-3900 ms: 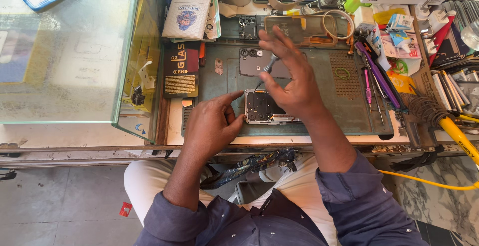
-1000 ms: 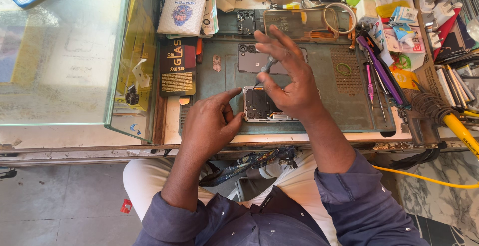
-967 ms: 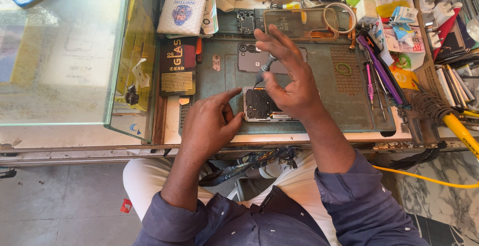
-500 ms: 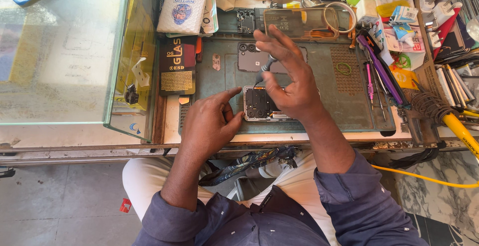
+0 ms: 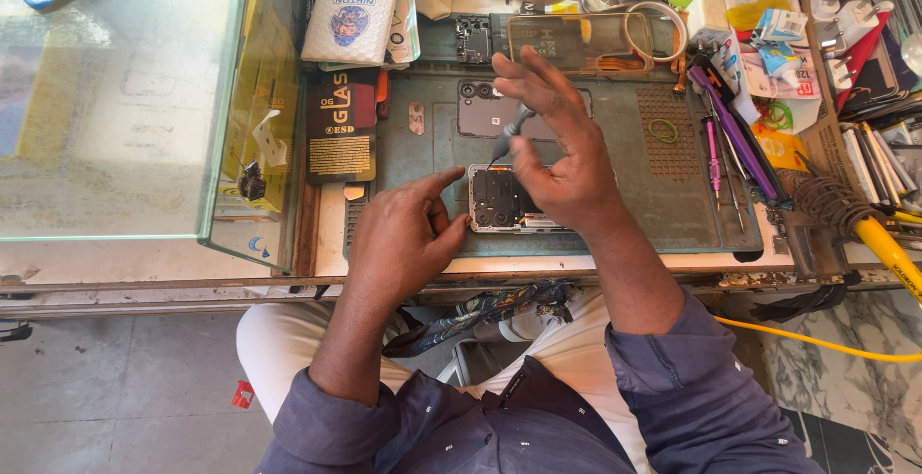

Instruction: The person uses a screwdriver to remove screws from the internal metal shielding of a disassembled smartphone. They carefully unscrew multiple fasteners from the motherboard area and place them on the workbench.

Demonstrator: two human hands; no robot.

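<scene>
Opened phone (image 5: 504, 200) steadied on green mat (image 5: 624, 195) by left hand (image 5: 408, 239) fingertips, unclenched | screwdriver (image 5: 507, 136) pinched in right hand (image 5: 562, 152), tip on phone

Counts on and around the repair mat

Two bare hands are at work: one left hand (image 5: 403, 243) and one right hand (image 5: 557, 143). One opened dark phone body (image 5: 499, 197) lies under them, and one grey phone back cover with camera holes (image 5: 480, 109) lies just beyond it. There is one slim grey screwdriver (image 5: 507, 138), one green rubber work mat (image 5: 672, 186), one clear plastic phone case (image 5: 576, 44), one black-and-gold flat packet (image 5: 341, 128), one white flat packet (image 5: 353, 5), one glass counter case (image 5: 125, 99) and one yellow cable (image 5: 816, 341). The small tools at the right edge are too crowded to count.
</scene>
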